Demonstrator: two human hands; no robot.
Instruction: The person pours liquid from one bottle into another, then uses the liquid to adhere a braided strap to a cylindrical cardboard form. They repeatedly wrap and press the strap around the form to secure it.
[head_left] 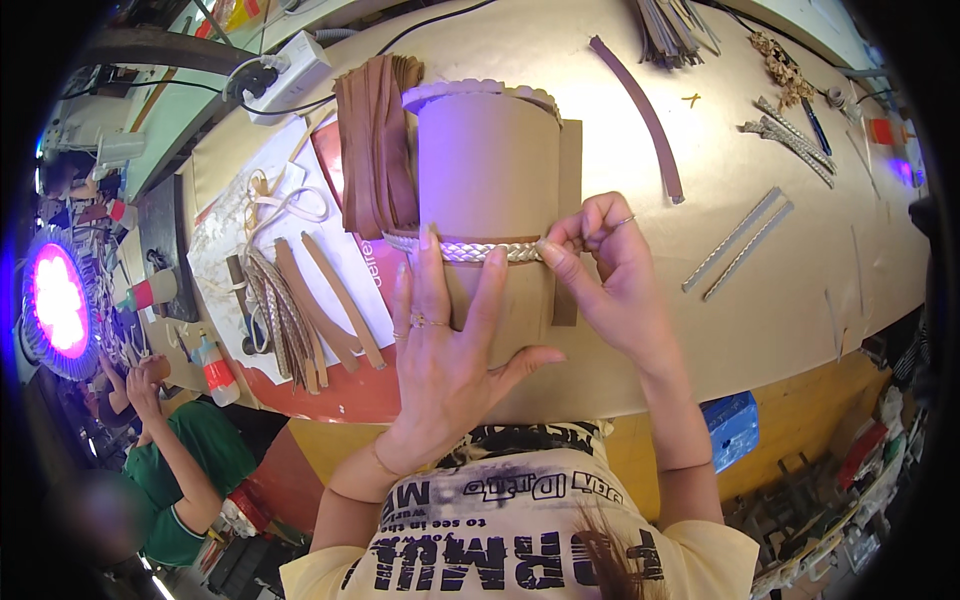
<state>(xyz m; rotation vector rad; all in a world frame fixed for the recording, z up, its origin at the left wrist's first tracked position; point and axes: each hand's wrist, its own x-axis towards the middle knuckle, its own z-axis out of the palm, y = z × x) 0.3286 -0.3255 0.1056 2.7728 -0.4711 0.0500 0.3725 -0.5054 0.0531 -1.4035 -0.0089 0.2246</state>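
A tan cardboard-like cylinder [490,165] lies in front of me, with a scalloped edge at its far end. Around its middle runs a silvery braided strap [490,251] over a thin brown band. My left hand [445,350] is spread across the near part of the cylinder, its fingertips pressing on the strap and its thumb stretched to the right. At the strap's right end, my right hand [620,280] pinches with thumb and forefinger, the thumb tip against the braid. The strap's underside is hidden.
Brown leather strips [375,140] lie left of the cylinder, beside braided cords [270,300] on white paper. Silvery braided pieces [735,245] and a single brown strip [645,125] lie right. A glue bottle [215,370] stands left, near a person in a green top [205,450].
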